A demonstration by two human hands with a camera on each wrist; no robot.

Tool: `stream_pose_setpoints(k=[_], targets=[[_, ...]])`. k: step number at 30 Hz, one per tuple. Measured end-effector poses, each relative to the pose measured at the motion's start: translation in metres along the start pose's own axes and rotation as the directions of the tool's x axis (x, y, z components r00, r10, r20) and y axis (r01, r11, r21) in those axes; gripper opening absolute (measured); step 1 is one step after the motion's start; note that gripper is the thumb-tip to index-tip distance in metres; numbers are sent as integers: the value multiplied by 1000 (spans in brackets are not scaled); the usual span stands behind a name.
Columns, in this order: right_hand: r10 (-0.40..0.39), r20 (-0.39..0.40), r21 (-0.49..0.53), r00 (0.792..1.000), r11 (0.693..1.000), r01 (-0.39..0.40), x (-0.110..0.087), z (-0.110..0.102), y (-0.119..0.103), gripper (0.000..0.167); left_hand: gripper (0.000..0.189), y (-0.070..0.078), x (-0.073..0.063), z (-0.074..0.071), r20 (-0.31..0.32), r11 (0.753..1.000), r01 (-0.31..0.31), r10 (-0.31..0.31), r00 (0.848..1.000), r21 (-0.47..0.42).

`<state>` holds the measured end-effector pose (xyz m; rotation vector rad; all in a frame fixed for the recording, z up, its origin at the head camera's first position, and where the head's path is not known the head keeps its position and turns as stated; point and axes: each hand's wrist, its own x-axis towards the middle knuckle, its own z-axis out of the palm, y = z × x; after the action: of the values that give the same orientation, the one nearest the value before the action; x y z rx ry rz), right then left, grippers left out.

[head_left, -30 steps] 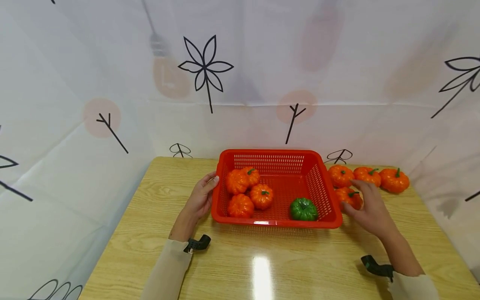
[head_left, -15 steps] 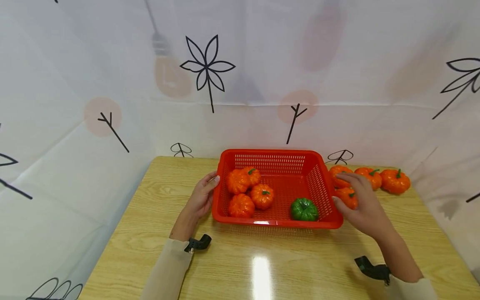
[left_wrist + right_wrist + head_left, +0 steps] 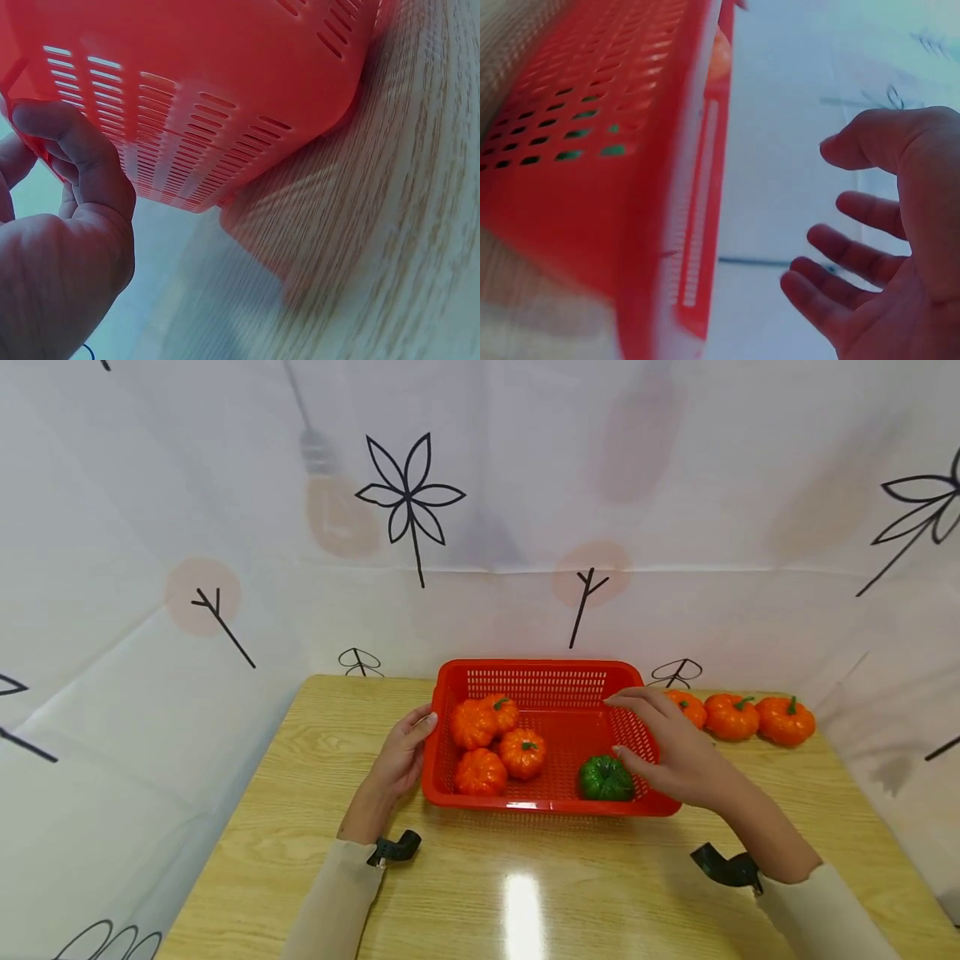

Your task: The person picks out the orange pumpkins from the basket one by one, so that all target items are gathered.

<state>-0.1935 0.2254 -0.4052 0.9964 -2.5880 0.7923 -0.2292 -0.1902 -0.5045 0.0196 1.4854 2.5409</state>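
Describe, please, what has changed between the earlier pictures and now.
The right hand has moved leftward from the loose pumpkins to over the right side of the basket, empty. The nearest loose pumpkin no longer shows; the hand may hide it. The left hand still grips the basket, and the pumpkins inside have stayed put.

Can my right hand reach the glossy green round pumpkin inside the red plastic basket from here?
Likely yes: your right hand looks empty, over the right end of the open-topped red plastic basket, and nothing lies on the glossy green round pumpkin there.
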Motion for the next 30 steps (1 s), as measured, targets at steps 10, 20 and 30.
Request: stream_pose_setpoints(k=[10, 20, 30], targets=[[-190, 197, 9, 962, 981, 192, 46, 12, -17, 58, 45, 0, -1, -2, 3, 1000, -1, 1, 1000, 20], [-244, 338, 30, 909, 968, 248, 82, 40, -18, 54, 43, 2, 1, -1, 13, 1000, -8, 7, 1000, 19], [-222, 466, -19, 857, 965, 261, 106, 60, -18, 50, 38, 3, 2, 0, 38, 998, -27, 25, 999, 53]])
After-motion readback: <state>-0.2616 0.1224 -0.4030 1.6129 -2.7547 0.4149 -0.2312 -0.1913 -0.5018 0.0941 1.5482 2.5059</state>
